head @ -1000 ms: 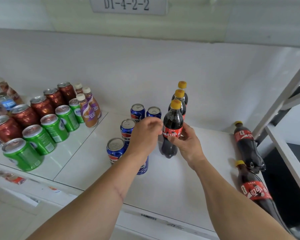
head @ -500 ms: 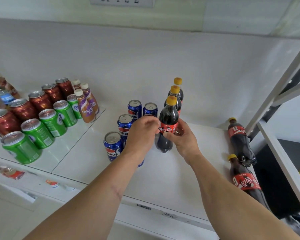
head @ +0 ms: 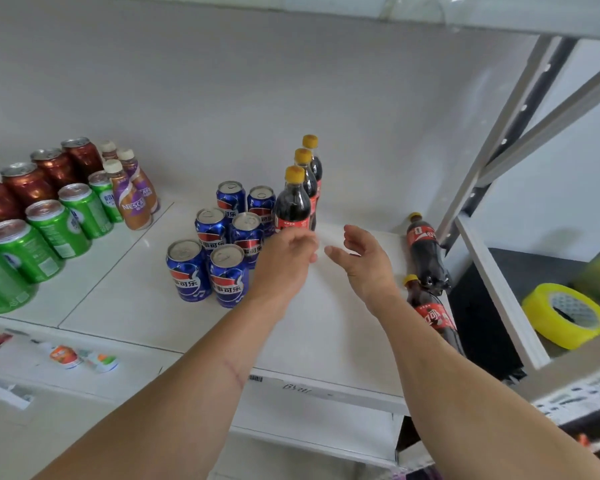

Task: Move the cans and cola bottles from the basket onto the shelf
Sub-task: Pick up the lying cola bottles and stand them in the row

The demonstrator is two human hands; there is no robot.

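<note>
My left hand [head: 284, 258] and right hand [head: 364, 261] hang empty, fingers relaxed, before the front upright cola bottle [head: 292, 202] on the shelf [head: 326, 334]; two cola bottles [head: 426, 254] lie at right; likely heavy, smooth, rigid; best gripped at the waist.

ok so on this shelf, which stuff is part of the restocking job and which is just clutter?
Job:
- blue cans, six, upright
- standing cola bottles, three in a row
- lying cola bottles, two at the right edge
- shelf

Not the job:
- green cans
- red cans
- coffee bottles
- yellow tape roll
</note>
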